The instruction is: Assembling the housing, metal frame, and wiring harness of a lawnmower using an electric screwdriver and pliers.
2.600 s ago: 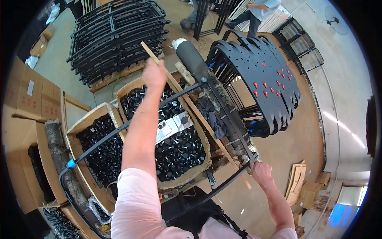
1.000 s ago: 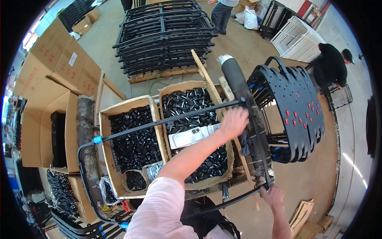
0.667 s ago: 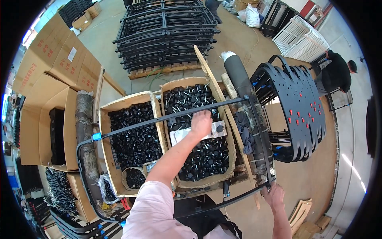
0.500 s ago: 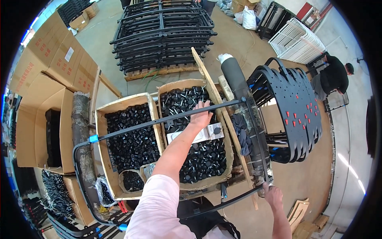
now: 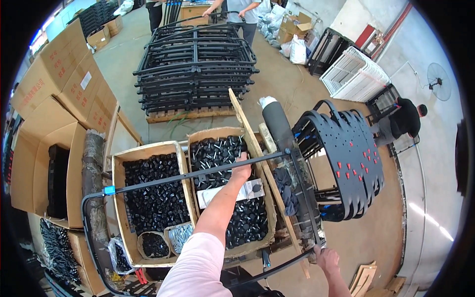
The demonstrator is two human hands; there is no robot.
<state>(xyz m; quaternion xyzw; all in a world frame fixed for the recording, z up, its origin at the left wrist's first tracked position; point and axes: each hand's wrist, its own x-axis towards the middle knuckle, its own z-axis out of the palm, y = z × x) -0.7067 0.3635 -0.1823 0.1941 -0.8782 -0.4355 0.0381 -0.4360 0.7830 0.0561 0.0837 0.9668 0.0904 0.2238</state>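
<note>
A black tubular metal frame [image 5: 213, 170] with rounded corners and a blue clip [image 5: 109, 190] lies across the bins in front of me. My left hand [image 5: 241, 169] is at the frame's far bar, over the right bin [image 5: 271, 218] of black round-headed bolts [image 5: 217, 151]. Its fingers are curled and partly hidden; what they hold, I cannot make out. On the right, my right hand [image 5: 327, 258] is closed around the frame's near right corner. A clear-wrapped pack [image 5: 227, 193] rests on the bolts beside my left forearm.
The left bin [image 5: 117, 198] holds black caps, with silver pins [image 5: 180, 237] in a small compartment. Padded rollers [image 5: 93, 173] flank the bins. A slatted black panel stack [image 5: 341, 158] stands right, near a person [image 5: 403, 119]. Stacked frames [image 5: 195, 74] stand behind; cartons [image 5: 44, 163] left.
My view has shifted, so the bins sit lower in the picture. My left hand's spread fingers have drawn in. At the back, a person's hands now show holding a black frame over the stack.
</note>
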